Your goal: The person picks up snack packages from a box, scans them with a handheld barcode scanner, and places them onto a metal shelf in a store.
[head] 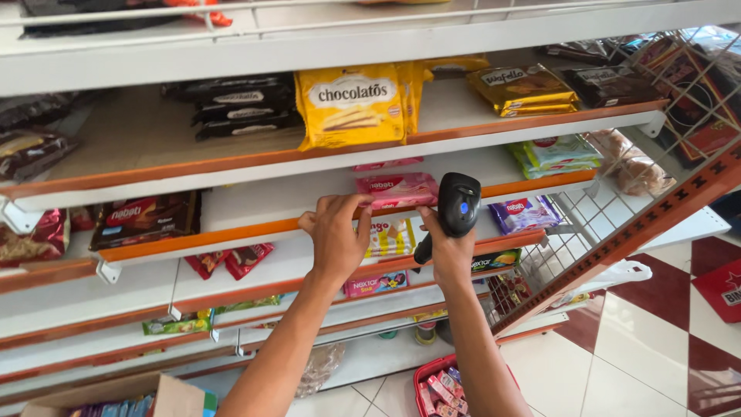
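While the left hand (pixel 336 235) rests its fingertips on the pink wafer packet (pixel 396 189) at the front lip of the second shelf (pixel 255 205), its grip stays loose, steadying the packet rather than closing round it, apparently so the front face stays open to the reader. The right hand (pixel 450 251) is closed fully on the handle of one black barcode scanner (pixel 455 208), head tipped towards that packet, just beside it. In this head view, one pink packet lies there, with a second showing behind it. The shelf above carries one large yellow wafer bag (pixel 351 104) facing outward, about four dark packets (pixel 243 108) stacked flat, and two gold packs (pixel 525 91). One red basket (pixel 426 376) of small goods stands on the floor.
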